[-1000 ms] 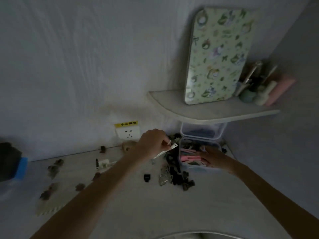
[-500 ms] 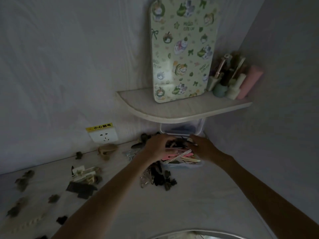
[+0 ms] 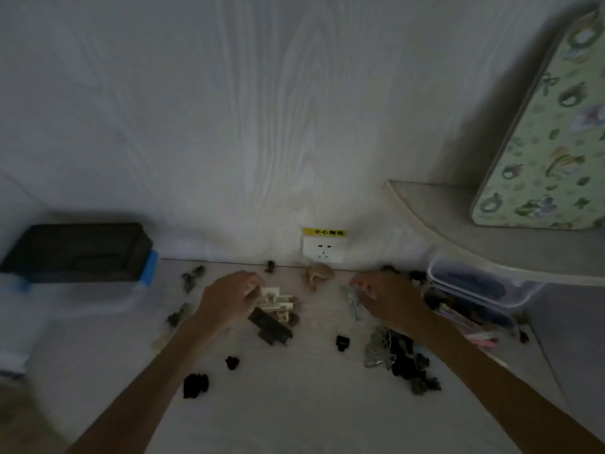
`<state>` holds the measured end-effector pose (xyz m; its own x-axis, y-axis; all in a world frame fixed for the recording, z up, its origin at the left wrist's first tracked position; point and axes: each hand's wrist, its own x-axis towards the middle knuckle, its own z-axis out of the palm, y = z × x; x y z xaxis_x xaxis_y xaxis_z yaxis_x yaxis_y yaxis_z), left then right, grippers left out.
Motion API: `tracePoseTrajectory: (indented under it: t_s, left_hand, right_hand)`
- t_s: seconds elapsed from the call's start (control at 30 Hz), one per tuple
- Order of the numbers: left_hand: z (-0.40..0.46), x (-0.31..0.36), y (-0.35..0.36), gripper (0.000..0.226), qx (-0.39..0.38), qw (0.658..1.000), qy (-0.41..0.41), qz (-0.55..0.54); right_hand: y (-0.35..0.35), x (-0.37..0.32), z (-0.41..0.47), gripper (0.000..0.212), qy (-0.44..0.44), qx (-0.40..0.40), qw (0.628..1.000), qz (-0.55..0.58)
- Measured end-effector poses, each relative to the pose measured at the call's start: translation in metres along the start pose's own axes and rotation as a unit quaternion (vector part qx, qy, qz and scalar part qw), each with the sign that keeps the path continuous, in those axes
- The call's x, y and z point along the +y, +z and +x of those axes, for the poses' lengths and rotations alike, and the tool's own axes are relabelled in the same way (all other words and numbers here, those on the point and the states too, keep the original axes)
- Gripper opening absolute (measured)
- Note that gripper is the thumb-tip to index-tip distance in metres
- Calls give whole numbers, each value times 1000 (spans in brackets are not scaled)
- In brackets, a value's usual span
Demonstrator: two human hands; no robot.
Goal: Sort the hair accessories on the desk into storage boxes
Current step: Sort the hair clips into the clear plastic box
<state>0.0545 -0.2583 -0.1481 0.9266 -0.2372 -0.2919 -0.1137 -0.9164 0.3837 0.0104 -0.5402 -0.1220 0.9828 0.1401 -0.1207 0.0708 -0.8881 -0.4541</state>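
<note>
While both hands reach over desk, left hand sits at left edge of pale clip pile, curled fingers touching nearest cream piece; actual pinch cannot tell through blur. Right hand has fingers bent, tips pinching silvery clip, which hangs just below and left of fingertips. Dark clip heap lies beneath right wrist. Clear storage boxes stand just right of right hand, under shelf. Wall socket behind, between hands.
</note>
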Motion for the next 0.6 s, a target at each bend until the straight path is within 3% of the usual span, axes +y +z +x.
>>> tracePoseTrajectory:
  t_s: [0.1, 0.2, 0.33, 0.43, 0.5, 0.53, 0.6]
  left_hand:
    - [-6, -12, 4, 65, -93, 995, -21, 15]
    - [-10, -25, 19, 64, -45, 999, -18, -14]
    - [-1, -33, 23, 59, 2, 998, 24, -61]
    - [9, -45, 8, 48, 45, 985, 5, -165]
    - [11, -60, -1, 44, 79, 977, -30, -198]
    - [9, -67, -4, 42, 98, 977, -51, -182]
    - [5, -80, -4, 39, 146, 977, -88, -128]
  right_hand:
    - [46, -54, 35, 49, -37, -100, 994, -6]
    - [87, -84, 65, 55, -26, -196, 977, -84]
    - [93, -99, 82, 36, -15, -182, 981, -65]
    - [83, -104, 92, 36, 25, -154, 982, 110]
    - [84, -106, 101, 34, 90, -144, 958, 231]
    - [88, -107, 105, 34, 111, -143, 956, 231]
    - [103, -109, 111, 32, 110, -144, 979, 94]
